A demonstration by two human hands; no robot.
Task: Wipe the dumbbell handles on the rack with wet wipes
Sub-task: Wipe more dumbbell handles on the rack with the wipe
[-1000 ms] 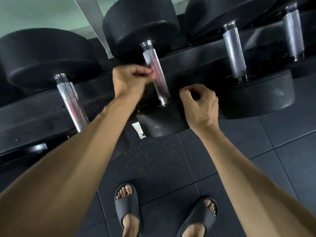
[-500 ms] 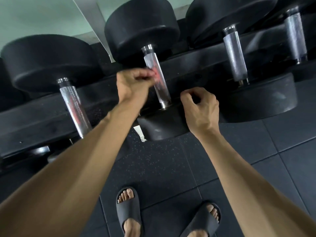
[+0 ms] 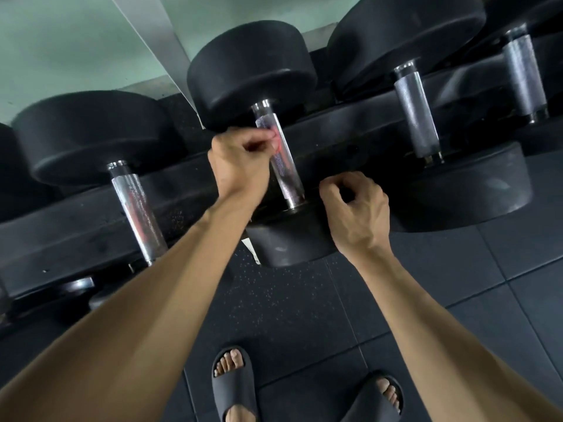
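- The middle dumbbell handle (image 3: 281,159), a knurled metal bar, lies on the black rack (image 3: 91,226) between its two black rubber heads, running from upper left to lower right in the head view.
- The left hand (image 3: 240,166) is at the left side of that handle, near its upper half. Its fingers are curled into a loose fist, with the fingertips (image 3: 272,138) touching the bar or just beside it.
- Whether a wet wipe sits inside those curled fingers cannot be told; only a reddish blur shows at the fingertips.
- The right hand (image 3: 358,214) is just to the right of the handle's lower end, above the near dumbbell head (image 3: 289,245). Its fingers are curled inward, and what they hold, if anything, cannot be told.
- The two hands are apart, with the handle between them.
- Another shiny handle (image 3: 137,208) lies to the left, and two duller ones (image 3: 416,114) to the right.
- Two feet in dark slides (image 3: 233,388) stand on the dark rubber floor (image 3: 304,315).
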